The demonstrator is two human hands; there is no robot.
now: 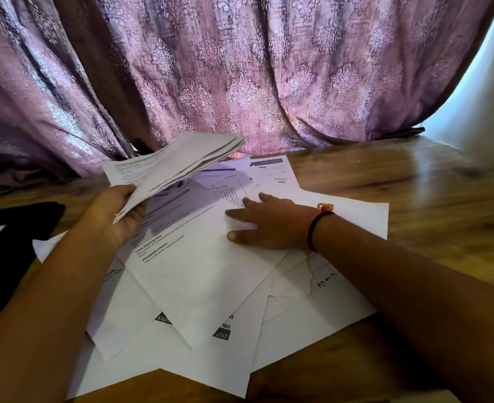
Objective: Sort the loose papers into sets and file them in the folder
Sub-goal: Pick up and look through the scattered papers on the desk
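Several loose white printed papers point(199, 286) lie overlapping in a messy spread on the wooden table point(414, 181). My left hand point(114, 213) grips a small stack of sheets point(178, 162) by its near corner and holds it raised and tilted above the far left of the spread. My right hand point(263, 222) lies flat with fingers spread on the top sheet in the middle of the pile; its wrist carries a dark band with an orange thread. A dark flat object, possibly the folder point(10, 245), lies at the left edge, partly under my left arm.
A purple patterned curtain point(240, 71) hangs along the far edge of the table and drapes onto it. Bare wood shows to the right of the papers. A white wall point(493, 91) is at the far right.
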